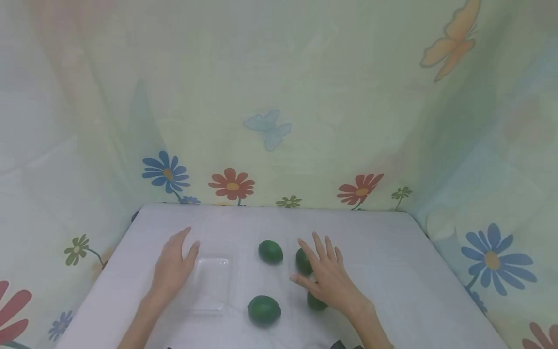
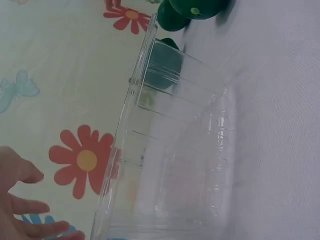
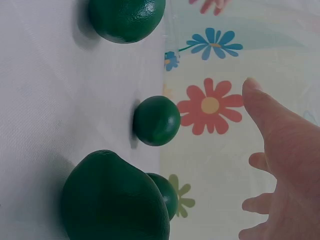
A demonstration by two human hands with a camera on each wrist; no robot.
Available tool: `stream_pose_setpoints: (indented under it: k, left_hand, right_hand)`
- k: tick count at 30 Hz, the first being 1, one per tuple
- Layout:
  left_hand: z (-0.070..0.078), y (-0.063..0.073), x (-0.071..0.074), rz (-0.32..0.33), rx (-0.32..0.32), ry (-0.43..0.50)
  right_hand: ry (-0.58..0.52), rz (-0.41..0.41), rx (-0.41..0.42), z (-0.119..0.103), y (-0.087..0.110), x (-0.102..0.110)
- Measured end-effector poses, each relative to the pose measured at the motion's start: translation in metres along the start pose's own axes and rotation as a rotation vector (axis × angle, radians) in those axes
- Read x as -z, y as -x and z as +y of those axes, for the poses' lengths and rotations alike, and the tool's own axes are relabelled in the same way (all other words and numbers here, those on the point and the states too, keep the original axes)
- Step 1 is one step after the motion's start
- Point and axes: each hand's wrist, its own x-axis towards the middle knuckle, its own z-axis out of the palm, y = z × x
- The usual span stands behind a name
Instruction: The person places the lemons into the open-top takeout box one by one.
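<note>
Left hand point(image 1: 172, 264) — uncurled, right hand point(image 1: 332, 282) — splayed

Place: a curtained booth; the type of the wider room is hidden and cannot be told. Enclosure: pale printed fabric point(image 1: 348, 97), hung behind the surface point(image 1: 414, 276) and along both its sides, with folds shown. Print: one orange butterfly point(image 1: 454, 43), one pale blue butterfly point(image 1: 269, 130), red flowers point(image 1: 232, 185) and blue flowers point(image 1: 493, 260). Furnishing: the same surface, overlaid with a white textured covering point(image 3: 105, 85), set just before the rear fabric.
</note>
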Motion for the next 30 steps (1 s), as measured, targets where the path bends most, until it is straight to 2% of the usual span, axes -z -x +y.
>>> stream_pose_setpoints:
  k: [3,6,8,10,13,23,26,30]
  left_hand:
    - [-0.011,-0.002,0.001,-0.040,0.149,0.116]
    - [-0.021,-0.002,0.001,-0.143,0.273,0.226]
    - [-0.027,-0.002,-0.001,-0.206,0.340,0.284]
    - [-0.031,0.000,-0.004,-0.244,0.388,0.323]
    - [-0.033,0.004,-0.008,-0.234,0.408,0.322]
    - [-0.032,0.009,-0.015,-0.173,0.402,0.343]
    - [-0.031,0.009,-0.015,-0.158,0.409,0.348]
    - [-0.030,0.010,-0.015,-0.147,0.423,0.353]
  right_hand:
    - [0.002,0.002,0.000,0.000,0.000,0.000]
    - [0.006,-0.003,-0.003,0.000,0.001,0.000]
    - [0.008,-0.007,-0.004,0.000,0.001,0.000]
    - [0.008,-0.009,-0.003,0.000,0.001,0.000]
    - [0.006,-0.011,-0.004,-0.001,0.002,0.000]
    - [0.004,-0.052,-0.025,-0.003,0.002,-0.001]
    - [0.011,-0.042,-0.016,-0.003,0.001,-0.001]
    - [0.039,0.012,0.014,-0.002,-0.002,0.000]
